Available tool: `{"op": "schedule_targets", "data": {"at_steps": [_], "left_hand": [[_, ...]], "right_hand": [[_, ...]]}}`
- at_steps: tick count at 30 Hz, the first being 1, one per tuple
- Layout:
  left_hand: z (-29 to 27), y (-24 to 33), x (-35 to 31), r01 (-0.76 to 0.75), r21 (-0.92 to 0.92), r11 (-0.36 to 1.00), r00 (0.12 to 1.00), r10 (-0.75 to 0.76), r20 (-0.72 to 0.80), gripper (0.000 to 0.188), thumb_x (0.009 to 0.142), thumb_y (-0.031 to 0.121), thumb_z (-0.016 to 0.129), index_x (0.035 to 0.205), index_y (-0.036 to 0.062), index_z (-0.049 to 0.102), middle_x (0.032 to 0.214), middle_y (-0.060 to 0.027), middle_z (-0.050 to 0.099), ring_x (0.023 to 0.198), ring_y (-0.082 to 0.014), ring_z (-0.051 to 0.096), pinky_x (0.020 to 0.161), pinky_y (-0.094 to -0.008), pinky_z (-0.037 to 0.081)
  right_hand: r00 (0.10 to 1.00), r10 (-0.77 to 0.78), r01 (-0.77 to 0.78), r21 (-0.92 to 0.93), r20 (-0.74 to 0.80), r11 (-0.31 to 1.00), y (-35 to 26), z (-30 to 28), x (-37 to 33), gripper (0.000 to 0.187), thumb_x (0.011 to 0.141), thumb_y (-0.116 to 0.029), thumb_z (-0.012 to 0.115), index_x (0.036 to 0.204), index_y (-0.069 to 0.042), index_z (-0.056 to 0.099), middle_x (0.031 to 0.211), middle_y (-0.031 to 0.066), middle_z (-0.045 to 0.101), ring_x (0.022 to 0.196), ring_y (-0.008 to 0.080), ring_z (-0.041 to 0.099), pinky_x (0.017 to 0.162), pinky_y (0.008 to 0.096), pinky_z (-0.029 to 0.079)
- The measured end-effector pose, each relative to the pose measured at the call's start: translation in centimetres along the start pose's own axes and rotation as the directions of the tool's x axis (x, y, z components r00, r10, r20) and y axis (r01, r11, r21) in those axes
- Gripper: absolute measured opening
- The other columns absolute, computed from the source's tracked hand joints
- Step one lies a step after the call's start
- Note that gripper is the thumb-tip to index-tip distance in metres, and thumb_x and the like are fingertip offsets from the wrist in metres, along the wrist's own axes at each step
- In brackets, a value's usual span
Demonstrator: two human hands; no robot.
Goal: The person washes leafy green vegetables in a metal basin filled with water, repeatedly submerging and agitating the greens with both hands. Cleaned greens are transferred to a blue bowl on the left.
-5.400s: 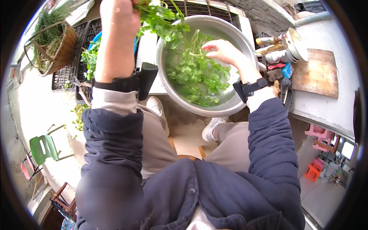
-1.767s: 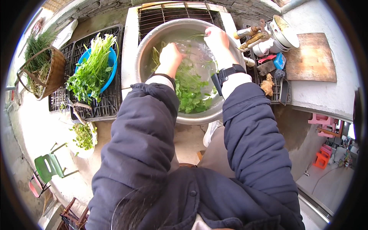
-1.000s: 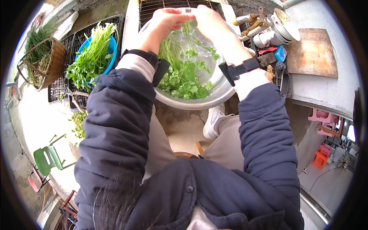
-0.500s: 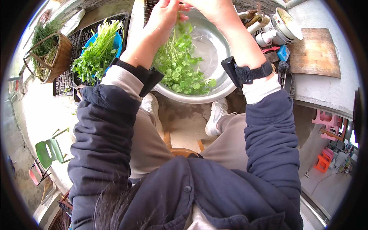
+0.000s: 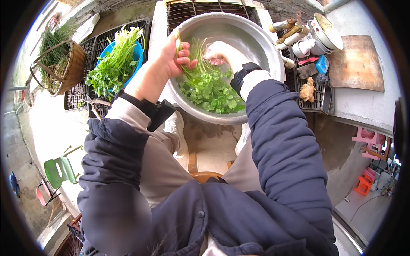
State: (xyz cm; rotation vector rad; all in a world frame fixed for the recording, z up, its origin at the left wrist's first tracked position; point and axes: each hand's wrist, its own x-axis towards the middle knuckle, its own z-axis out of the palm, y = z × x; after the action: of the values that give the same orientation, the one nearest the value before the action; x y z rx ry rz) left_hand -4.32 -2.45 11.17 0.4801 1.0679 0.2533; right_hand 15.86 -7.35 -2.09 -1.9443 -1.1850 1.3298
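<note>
A wide metal basin (image 5: 273,50) holds water and a leafy heap of cilantro (image 5: 215,91). Over its left rim, my left hand (image 5: 181,57) is closed around a few pale green stems that stick up past the thumb. My right hand (image 5: 220,53) reaches into the middle of the basin, its fingers curled at the stem ends of the cilantro. Those fingertips are partly hidden, but stems run right into them. Leaves from the bunch spread toward the basin's near side, beneath both hands.
Left of the basin, a blue bowl (image 5: 137,55) piled with greens (image 5: 112,64) sits on black crates, beside a woven basket (image 5: 71,70) of thin green stalks. To the right are stacked pots (image 5: 326,32), a ginger root (image 5: 307,89) and a wooden cutting board (image 5: 358,63).
Both hands have come back from the far rim toward me and are farther apart. My right arm has swung inward over the basin. The view now takes in the whole basin.
</note>
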Motion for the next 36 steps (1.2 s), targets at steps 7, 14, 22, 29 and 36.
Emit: {"op": "schedule_targets", "data": {"at_steps": [7, 14, 22, 29, 36], "left_hand": [[-0.1, -0.5, 1.2, 0.248, 0.120, 0.961, 0.958, -0.262, 0.121, 0.066, 0.097, 0.064, 0.025, 0.094, 0.0025, 0.049, 0.063, 0.0015, 0.039, 0.045, -0.0100, 0.027, 0.058, -0.0339, 0.049], [0.6, -1.1, 3.8, -0.231, 0.032, 0.973, 0.964, 0.233, -0.131, 0.078, 0.091, 0.074, 0.021, 0.094, 0.0019, 0.049, 0.065, 0.0005, 0.037, 0.046, -0.0103, 0.029, 0.065, -0.0415, 0.056], [3.1, -2.0, 7.5, -0.652, 0.382, 0.655, 0.757, 0.593, 0.276, 0.046, 0.083, 0.045, 0.072, 0.103, 0.0046, 0.064, 0.088, -0.0022, 0.064, 0.051, -0.0031, 0.039, 0.048, -0.0203, 0.036], [2.6, -4.4, 11.7, -0.376, 0.744, 0.553, 0.882, 0.459, 0.105, 0.026, 0.076, 0.020, 0.079, 0.096, 0.0070, 0.068, 0.074, -0.0022, 0.063, 0.046, -0.0092, 0.047, 0.043, -0.0269, 0.038], [3.6, -5.6, 15.0, -0.048, 0.986, -0.160, 0.985, 0.156, 0.073, 0.022, 0.073, 0.019, 0.075, 0.083, 0.0019, 0.067, 0.058, -0.0062, 0.057, 0.043, -0.0173, 0.051, 0.044, -0.0355, 0.042]], "right_hand": [[0.854, -0.071, -0.241, -0.513, -0.516, 0.824, 1.9, -3.9, 0.2, 0.018, 0.085, -0.018, 0.063, 0.092, -0.003, 0.067, 0.084, 0.0120, 0.068, 0.070, 0.0206, 0.065, 0.064, 0.0283, 0.053], [0.998, -0.047, 0.033, 0.287, 0.041, 0.957, -1.6, -7.0, -2.7, 0.013, 0.090, -0.022, 0.068, 0.097, -0.011, 0.065, 0.078, -0.0062, 0.061, 0.064, 0.0013, 0.053, 0.059, 0.0159, 0.045], [0.961, -0.170, 0.073, 0.392, 0.220, 0.917, -5.0, -9.0, -6.0, 0.016, 0.093, -0.023, 0.064, 0.101, -0.010, 0.062, 0.079, -0.0060, 0.060, 0.066, 0.0019, 0.051, 0.057, 0.0172, 0.042], [1.000, 0.022, -0.021, -0.050, 0.012, 0.999, -0.9, -9.2, -5.9, 0.026, 0.092, -0.029, 0.063, 0.101, -0.005, 0.058, 0.084, 0.0020, 0.060, 0.069, 0.0076, 0.054, 0.061, 0.0215, 0.047], [0.971, -0.077, 0.091, 0.050, -0.226, 0.995, 4.9, -5.3, -3.1, 0.035, 0.089, -0.031, 0.063, 0.102, 0.001, 0.057, 0.086, 0.0111, 0.062, 0.065, 0.0170, 0.061, 0.059, 0.0307, 0.051]]}}
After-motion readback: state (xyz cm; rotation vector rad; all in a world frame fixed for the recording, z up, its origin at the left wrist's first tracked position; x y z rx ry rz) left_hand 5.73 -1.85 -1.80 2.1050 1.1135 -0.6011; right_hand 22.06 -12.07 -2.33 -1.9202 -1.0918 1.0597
